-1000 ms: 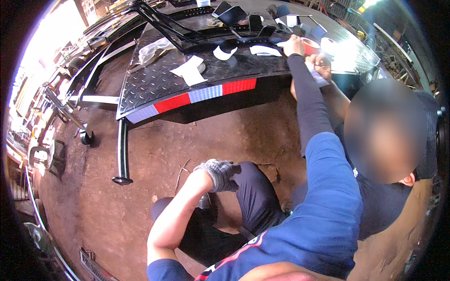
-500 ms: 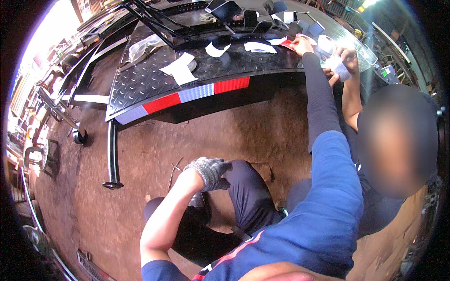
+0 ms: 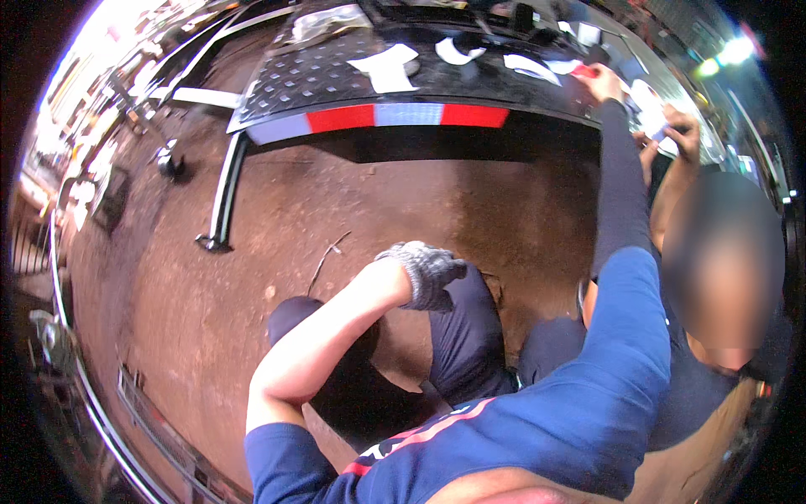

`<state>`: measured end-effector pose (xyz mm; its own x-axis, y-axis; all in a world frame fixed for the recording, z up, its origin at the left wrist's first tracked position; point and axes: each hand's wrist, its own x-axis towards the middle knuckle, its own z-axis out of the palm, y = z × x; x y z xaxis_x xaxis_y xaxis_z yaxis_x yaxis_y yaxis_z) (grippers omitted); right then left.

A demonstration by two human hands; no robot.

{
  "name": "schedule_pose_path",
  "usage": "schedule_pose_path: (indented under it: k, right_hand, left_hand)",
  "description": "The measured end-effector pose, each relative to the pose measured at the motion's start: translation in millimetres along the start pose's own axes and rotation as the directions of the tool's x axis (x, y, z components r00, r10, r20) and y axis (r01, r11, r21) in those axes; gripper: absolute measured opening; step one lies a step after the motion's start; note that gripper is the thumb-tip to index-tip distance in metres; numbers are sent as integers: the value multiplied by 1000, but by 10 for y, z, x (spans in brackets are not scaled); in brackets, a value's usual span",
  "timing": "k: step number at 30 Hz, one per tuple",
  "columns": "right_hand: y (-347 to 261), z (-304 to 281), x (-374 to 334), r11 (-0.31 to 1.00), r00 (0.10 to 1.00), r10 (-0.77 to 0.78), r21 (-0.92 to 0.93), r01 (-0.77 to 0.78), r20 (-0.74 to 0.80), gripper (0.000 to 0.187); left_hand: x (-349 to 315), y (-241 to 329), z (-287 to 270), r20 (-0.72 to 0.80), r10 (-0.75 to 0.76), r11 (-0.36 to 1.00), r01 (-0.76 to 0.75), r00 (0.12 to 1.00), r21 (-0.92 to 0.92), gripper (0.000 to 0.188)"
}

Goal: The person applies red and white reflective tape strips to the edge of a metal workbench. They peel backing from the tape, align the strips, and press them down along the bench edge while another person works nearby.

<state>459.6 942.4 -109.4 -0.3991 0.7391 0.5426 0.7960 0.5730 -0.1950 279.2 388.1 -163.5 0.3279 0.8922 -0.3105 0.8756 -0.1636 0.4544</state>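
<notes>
My left hand, in a grey knitted glove, hangs loosely bent beside my raised knee, holding nothing. My bare right hand reaches to the far right of a black metal deck and pinches a red tape piece. Along the deck's front edge runs a band of reflective tape in alternating white and red blocks. White paper scraps lie curled on top. Close to my right arm, a co-worker's hands handle a pale strip, partly blurred.
A black support leg stands under the deck's left corner. Further left is a small caster wheel. A clear plastic bag lies at the deck's back. The co-worker crouches close at my right. A twig lies on the brown floor.
The view has shifted, so the deck sits higher and further right. My right hand stays at the red tape piece. The co-worker's hands have turned the pale strip edge-on.
</notes>
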Motion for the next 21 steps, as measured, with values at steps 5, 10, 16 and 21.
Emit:
schedule_pose_path:
  k: [5, 10, 16, 21]
  right_hand:
    - [-270, -267, 35, 983, 951, 181, 24, -180, -250, 49]
    - [-1023, -601, -127, 898, 801, 137, 414, 147, -583, 48]
    - [-2708, -734, -1406, 413, 867, 158, 829, 377, -473, 39]
    - [-3390, -570, -2516, 12, 972, 63, 974, 226, -226, 43]
  left_hand:
    - [57, -35, -98, 23, -114, 992, 113, 993, 53, 54]
    - [115, -166, -328, -438, -167, 982, 111, 884, -151, 48]
    - [412, -443, -468, -795, -331, 617, -520, 509, -590, 41]
    - [458, -303, -666, -904, -341, 478, -780, 258, -403, 47]
